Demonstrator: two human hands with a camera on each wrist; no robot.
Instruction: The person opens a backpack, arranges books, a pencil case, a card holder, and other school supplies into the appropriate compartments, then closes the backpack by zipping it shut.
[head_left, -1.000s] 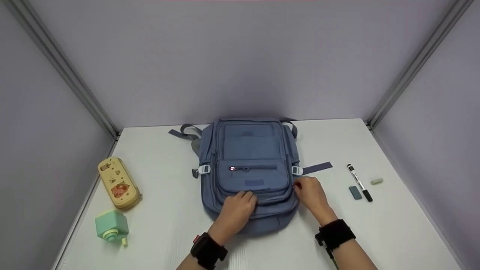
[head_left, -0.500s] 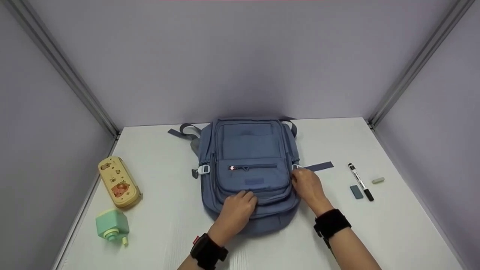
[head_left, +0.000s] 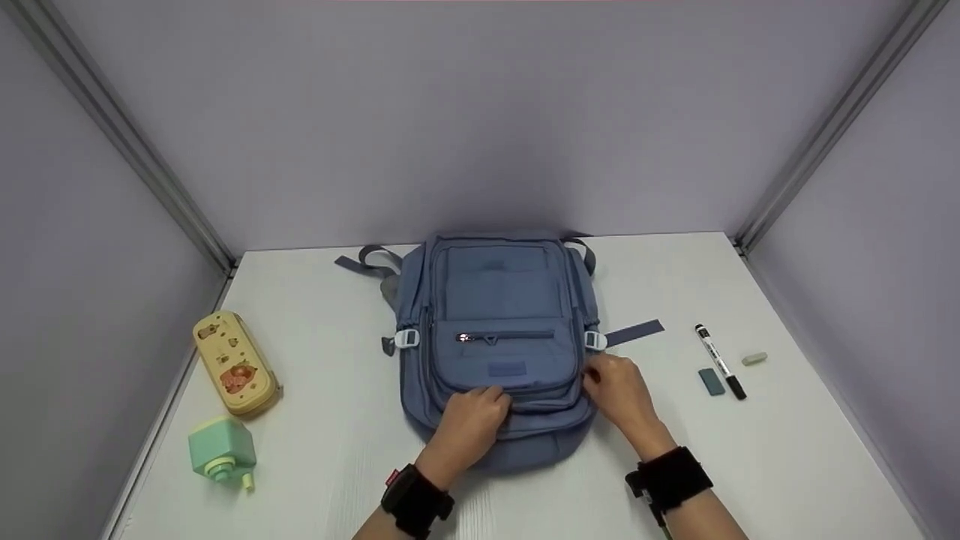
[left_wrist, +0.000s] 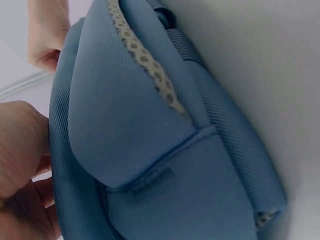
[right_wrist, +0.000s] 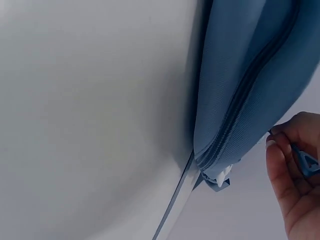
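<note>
A blue backpack [head_left: 495, 292] lies on the white table with its front pocket facing up. My left hand [head_left: 472, 424] grips the fabric at the pocket's lower edge; in the left wrist view its thumb and curled fingers [left_wrist: 37, 200] hold the bag's rim. At the bag's right side, my right hand [head_left: 621, 390] pinches a zipper pull. The right wrist view shows that blue zipper pull [right_wrist: 306, 161] with its triangular cutout between thumb and fingers. A closed zipper track [right_wrist: 240, 95] runs along the bag's side there. The small front zipper [head_left: 517, 335] appears closed.
A yellow pencil case [head_left: 236, 364] and a mint-green box-shaped item with a crank [head_left: 223, 450] stand at left. On the right lie a marker [head_left: 720, 361], a dark teal block [head_left: 711, 382] and a pale green piece [head_left: 754, 358]. A loose strap [head_left: 635, 331] extends right of the bag.
My right hand moved up the bag's right side to the white buckle, then came back down below it. The left hand has stayed at the pocket's lower edge.
</note>
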